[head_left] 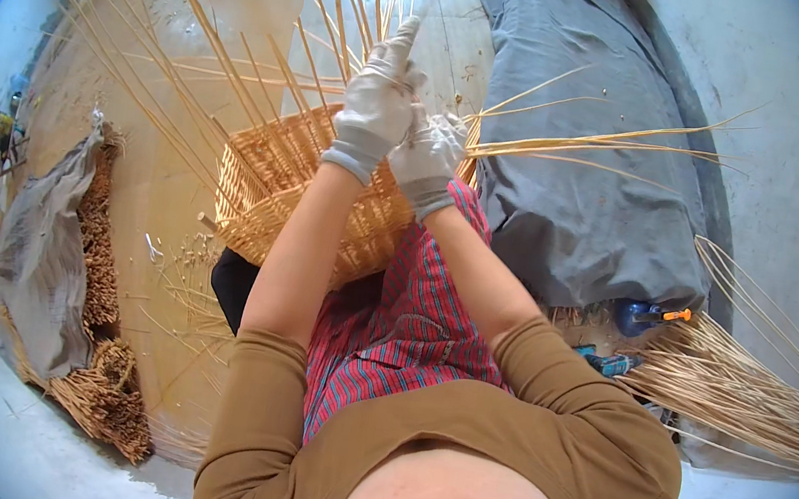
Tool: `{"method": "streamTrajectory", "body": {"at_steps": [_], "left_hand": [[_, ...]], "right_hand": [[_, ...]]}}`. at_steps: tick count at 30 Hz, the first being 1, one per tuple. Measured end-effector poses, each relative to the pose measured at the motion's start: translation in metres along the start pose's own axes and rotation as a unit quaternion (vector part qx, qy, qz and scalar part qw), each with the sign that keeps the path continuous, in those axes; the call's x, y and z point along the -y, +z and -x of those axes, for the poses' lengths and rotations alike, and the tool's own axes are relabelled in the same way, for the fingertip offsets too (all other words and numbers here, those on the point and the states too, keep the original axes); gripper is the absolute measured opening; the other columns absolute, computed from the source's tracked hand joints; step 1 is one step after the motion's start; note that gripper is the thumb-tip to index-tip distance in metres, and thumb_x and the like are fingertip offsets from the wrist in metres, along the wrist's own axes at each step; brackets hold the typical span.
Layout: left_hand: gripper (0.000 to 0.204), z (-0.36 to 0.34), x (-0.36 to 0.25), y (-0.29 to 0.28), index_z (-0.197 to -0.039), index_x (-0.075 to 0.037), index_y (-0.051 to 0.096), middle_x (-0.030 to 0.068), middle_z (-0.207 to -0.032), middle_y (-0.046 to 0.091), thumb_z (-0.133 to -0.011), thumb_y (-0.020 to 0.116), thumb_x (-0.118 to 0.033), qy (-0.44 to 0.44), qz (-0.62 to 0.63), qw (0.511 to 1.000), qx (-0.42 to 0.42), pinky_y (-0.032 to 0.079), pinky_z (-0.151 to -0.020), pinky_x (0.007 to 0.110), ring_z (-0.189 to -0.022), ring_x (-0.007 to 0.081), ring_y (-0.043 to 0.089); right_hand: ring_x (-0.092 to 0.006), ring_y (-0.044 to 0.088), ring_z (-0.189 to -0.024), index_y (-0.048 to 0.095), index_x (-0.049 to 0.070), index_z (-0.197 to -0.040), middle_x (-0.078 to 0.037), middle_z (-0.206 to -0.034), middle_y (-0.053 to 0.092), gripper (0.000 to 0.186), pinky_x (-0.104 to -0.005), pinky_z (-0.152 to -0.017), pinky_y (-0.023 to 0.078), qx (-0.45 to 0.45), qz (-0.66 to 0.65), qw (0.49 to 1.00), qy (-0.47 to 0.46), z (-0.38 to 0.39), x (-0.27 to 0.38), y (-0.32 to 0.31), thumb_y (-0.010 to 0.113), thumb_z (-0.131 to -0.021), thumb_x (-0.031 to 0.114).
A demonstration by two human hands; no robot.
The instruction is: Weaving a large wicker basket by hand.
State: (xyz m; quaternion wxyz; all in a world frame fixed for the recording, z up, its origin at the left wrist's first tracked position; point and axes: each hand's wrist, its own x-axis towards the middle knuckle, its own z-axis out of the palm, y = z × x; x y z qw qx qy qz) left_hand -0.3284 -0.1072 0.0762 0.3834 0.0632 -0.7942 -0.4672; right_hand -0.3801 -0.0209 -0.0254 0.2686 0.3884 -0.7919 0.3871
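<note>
On my lap rests a half-woven wicker basket (274, 167), tilted, with long upright wicker rods (210, 18) rising from its rim. Both hands wear white work gloves with grey cuffs and meet at the basket's right-hand rim. My left hand (379, 100) is closed among the upright rods, its index finger stretched up along one of them. Close against it, my right hand (429, 153) has its fingers bent round the rods at the rim. A bunch of thin pale rods (544, 147) runs out to the right from there. The gloves hide the exact grip.
Grey cloth (571, 171) covers a long heap at the right. Below it lie a blue object with an orange handle (658, 314) and a bundle of pale rods (734, 395). Brown rod bundles (112, 404) lie at the left, partly under a grey cloth (42, 243). Offcuts litter the floor.
</note>
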Motion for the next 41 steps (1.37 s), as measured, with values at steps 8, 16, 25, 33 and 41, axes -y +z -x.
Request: {"method": "streamTrajectory", "body": {"at_steps": [8, 16, 25, 33, 41], "left_hand": [[0.048, 0.109, 0.005, -0.019, -0.13, -0.019, 0.061, 0.0113, -0.118, 0.062, -0.084, 0.069, -0.031, -0.097, -0.577, 0.787, 0.193, 0.025, -0.115, 0.062, -0.121, 0.0297, 0.055], [0.042, 0.092, 0.036, -0.082, -0.111, -0.013, 0.066, 0.0111, -0.103, 0.069, -0.073, 0.079, -0.023, -0.111, -0.394, 0.91, 0.066, 0.045, -0.092, 0.047, -0.101, 0.0352, 0.061], [0.029, 0.146, 0.033, -0.17, -0.096, -0.002, 0.064, -0.0001, -0.086, 0.061, -0.08, 0.085, -0.012, -0.112, 0.035, 0.988, -0.103, 0.051, -0.075, 0.024, -0.081, 0.0085, 0.059], [0.063, 0.069, 0.065, -0.153, -0.138, 0.0, 0.051, 0.0151, -0.13, 0.055, -0.088, 0.077, -0.028, -0.037, -0.067, 0.987, -0.14, 0.042, -0.103, 0.034, -0.12, 0.026, 0.053], [0.071, 0.159, 0.174, -0.034, -0.156, -0.006, 0.027, 0.0134, -0.16, 0.033, -0.097, 0.062, -0.023, -0.202, -0.006, 0.949, -0.241, 0.04, -0.112, 0.043, -0.145, 0.0299, 0.035]], "right_hand": [[-0.0303, 0.063, -0.104, 0.062, 0.011, -0.119, -0.011, -0.106, 0.066, 0.037, -0.0452, -0.101, 0.045, -0.047, -0.188, 0.981, -0.02, 0.028, 0.009, -0.034, 0.074, -0.084, 0.011], [-0.0355, 0.06, -0.12, 0.056, 0.005, -0.131, -0.022, -0.125, 0.064, 0.044, -0.0428, -0.104, 0.046, 0.196, -0.183, 0.874, 0.406, 0.182, -0.04, 0.007, 0.054, -0.101, 0.037], [-0.0304, 0.068, -0.096, 0.069, -0.006, -0.109, -0.024, -0.101, 0.071, 0.073, -0.0439, -0.089, 0.051, 0.273, -0.202, 0.732, 0.59, 0.235, -0.09, 0.051, 0.057, -0.093, 0.064], [-0.0296, 0.066, -0.082, 0.067, -0.004, -0.088, -0.017, -0.083, 0.069, 0.056, -0.0435, -0.077, 0.05, -0.024, -0.271, 0.794, 0.544, 0.195, -0.06, -0.007, 0.065, -0.093, 0.052], [-0.0355, 0.067, -0.107, 0.067, 0.001, -0.118, -0.024, -0.115, 0.07, 0.06, -0.0447, -0.093, 0.05, 0.41, -0.233, 0.765, 0.438, 0.237, -0.011, 0.059, 0.063, -0.09, 0.053]]}}
